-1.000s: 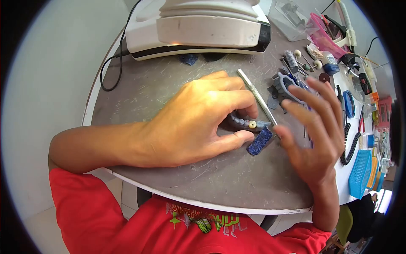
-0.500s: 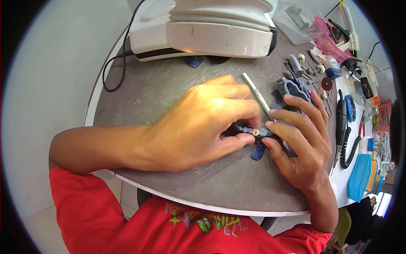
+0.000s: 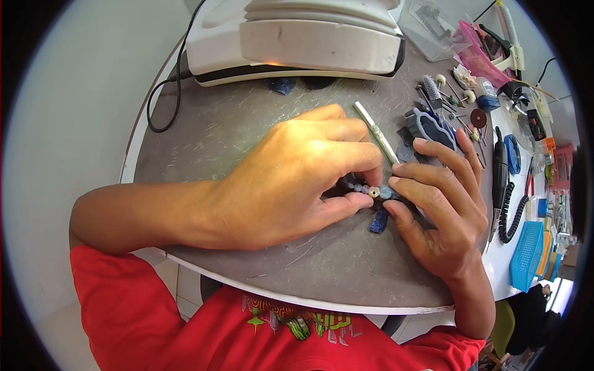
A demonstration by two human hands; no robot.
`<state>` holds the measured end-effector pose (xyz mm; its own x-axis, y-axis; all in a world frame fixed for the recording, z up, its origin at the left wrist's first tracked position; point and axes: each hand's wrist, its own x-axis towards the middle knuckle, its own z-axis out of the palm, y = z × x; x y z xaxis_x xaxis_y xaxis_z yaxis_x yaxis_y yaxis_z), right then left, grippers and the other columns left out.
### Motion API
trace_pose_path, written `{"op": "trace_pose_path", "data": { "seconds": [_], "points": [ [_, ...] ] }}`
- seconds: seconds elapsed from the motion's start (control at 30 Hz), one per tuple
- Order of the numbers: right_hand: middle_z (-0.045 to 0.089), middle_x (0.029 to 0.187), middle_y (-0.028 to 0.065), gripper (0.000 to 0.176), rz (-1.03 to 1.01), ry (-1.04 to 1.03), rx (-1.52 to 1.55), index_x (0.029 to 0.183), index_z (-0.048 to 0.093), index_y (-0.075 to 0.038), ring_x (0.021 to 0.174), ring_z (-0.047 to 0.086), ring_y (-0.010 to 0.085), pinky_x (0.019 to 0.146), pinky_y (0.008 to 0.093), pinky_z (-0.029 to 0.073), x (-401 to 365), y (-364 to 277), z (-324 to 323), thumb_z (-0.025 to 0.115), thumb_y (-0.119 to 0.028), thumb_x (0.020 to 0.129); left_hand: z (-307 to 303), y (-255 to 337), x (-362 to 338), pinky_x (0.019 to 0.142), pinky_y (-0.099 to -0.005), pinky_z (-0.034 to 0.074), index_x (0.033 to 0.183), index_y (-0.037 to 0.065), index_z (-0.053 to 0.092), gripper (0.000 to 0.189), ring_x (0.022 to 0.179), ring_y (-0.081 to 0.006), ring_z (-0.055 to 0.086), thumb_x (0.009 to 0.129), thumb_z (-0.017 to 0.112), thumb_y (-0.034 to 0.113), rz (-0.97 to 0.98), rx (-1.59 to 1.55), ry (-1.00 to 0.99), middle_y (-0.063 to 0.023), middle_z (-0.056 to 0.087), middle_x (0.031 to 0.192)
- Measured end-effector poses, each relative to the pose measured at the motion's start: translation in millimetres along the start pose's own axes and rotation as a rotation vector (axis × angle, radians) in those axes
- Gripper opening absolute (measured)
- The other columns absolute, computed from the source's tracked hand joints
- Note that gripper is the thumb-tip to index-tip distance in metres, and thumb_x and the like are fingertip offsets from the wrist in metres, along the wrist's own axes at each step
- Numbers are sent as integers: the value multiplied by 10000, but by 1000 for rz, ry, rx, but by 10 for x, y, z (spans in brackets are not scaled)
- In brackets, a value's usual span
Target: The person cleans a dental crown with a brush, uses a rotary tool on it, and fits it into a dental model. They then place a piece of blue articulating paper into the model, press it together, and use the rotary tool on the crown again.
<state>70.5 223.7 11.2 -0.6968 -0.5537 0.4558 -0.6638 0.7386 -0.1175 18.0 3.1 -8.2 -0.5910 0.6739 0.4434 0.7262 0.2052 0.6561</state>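
Between my two hands a short string of beads (image 3: pixel 385 192) lies low over the table, with pale blue beads and one cream-gold bead (image 3: pixel 374 192). My left hand (image 3: pixel 322 164) pinches its left part between thumb and curled fingers, which partly hide the smaller beads. My right hand (image 3: pixel 439 204) grips the right end with thumb and index finger, while its other fingers fan out. A dark blue stone piece (image 3: pixel 378 220) lies just below the beads. Behind them rests a silvery knurled rod (image 3: pixel 377 132), its near end close to my right fingertips.
A white lamp-like machine (image 3: pixel 318 46) stands at the back, its black cable (image 3: pixel 180 102) to the left. Rotary bits and a wire brush (image 3: pixel 432 89) lie at right, near a blue wavy-edged object (image 3: pixel 432 128). Farther right are a black handpiece (image 3: pixel 499 176) and blue basket (image 3: pixel 527 255).
Both hands keep nearly the same hold on the beads. The view has shifted very slightly; little else differs.
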Motion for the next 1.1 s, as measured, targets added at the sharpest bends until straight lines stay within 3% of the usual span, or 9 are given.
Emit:
{"op": "trace_pose_path", "data": {
  "seconds": [0.33, 0.4, 0.5, 0.67, 0.73, 0.83, 0.93, 1.03, 1.1],
  "points": [
    [676, 816, 99, 280, 21, 85, 61, 992, 666, -18, 924, 661, 255, 1062, 546, 352, -48, 57, -36, 745, -14, 723, -69, 22, 3, 695, -333, 476, 851, 31, 660, 205, 794, -244, 581, 683, 776, 7, -10, 43, -30, -78, 618, 840],
    [670, 773, 53, 279, 98, 199, 5, 966, 694, -51, 850, 670, 217, 1046, 496, 377, -42, 101, -88, 761, -4, 700, -56, 18, -12, 679, -302, 475, 854, 23, 662, 177, 785, -201, 585, 711, 762, -7, -49, -102, 64, -82, 621, 869],
    [683, 890, 116, 283, 149, 360, -106, 1004, 679, -5, 873, 663, 256, 986, 463, 435, -69, 297, -162, 726, 26, 726, -112, 62, -13, 673, -262, 472, 867, 17, 666, 158, 786, -149, 579, 735, 749, -9, -140, -187, 49, -83, 624, 904],
    [679, 974, 134, 331, 190, 212, -38, 1050, 680, -11, 949, 630, 282, 838, 349, 489, -8, 416, -221, 761, -40, 731, -141, 61, 7, 686, -218, 469, 917, 13, 660, 169, 794, -98, 565, 769, 740, -2, -237, -263, -34, -65, 620, 953],
    [681, 975, 127, 325, 178, 170, -35, 1053, 680, -15, 944, 629, 282, 832, 352, 490, 6, 427, -148, 753, -35, 737, -142, 83, 22, 750, -217, 493, 1007, 4, 628, 235, 844, -90, 584, 794, 728, -10, -411, -404, -51, -61, 616, 999],
    [686, 985, 112, 327, 174, 118, -44, 1085, 677, -22, 907, 633, 252, 809, 330, 490, -19, 435, -110, 734, -30, 763, -121, 52, 27, 842, -233, 508, 1113, -9, 554, 335, 916, -93, 605, 816, 709, -25, -437, -569, -31, -71, 607, 1029],
    [682, 1020, 83, 366, 635, 215, 615, 1215, 617, -3, 908, 625, 122, 795, 254, 479, -40, 358, -111, 690, -79, 865, -146, 65, 39, 899, -246, 503, 1159, -6, 499, 392, 986, -111, 619, 824, 700, -34, -493, -830, 13, -103, 631, 1044],
    [668, 1035, 72, 386, 679, 207, 1023, 1262, 566, 33, 942, 619, 111, 803, 256, 485, -14, 297, -205, 646, -121, 916, -156, 58, 55, 898, -250, 502, 1158, 10, 486, 387, 1017, -125, 624, 832, 683, -50, -513, -962, 39, -129, 654, 1076],
    [658, 1060, 69, 402, 687, 177, 1089, 1270, 539, 59, 948, 620, 116, 811, 265, 494, -45, 288, -230, 612, -157, 940, -146, 30, 93, 908, -265, 500, 1186, 13, 503, 355, 1041, -139, 628, 870, 662, 0, -489, -918, 17, -126, 666, 1103]
  ]
}}
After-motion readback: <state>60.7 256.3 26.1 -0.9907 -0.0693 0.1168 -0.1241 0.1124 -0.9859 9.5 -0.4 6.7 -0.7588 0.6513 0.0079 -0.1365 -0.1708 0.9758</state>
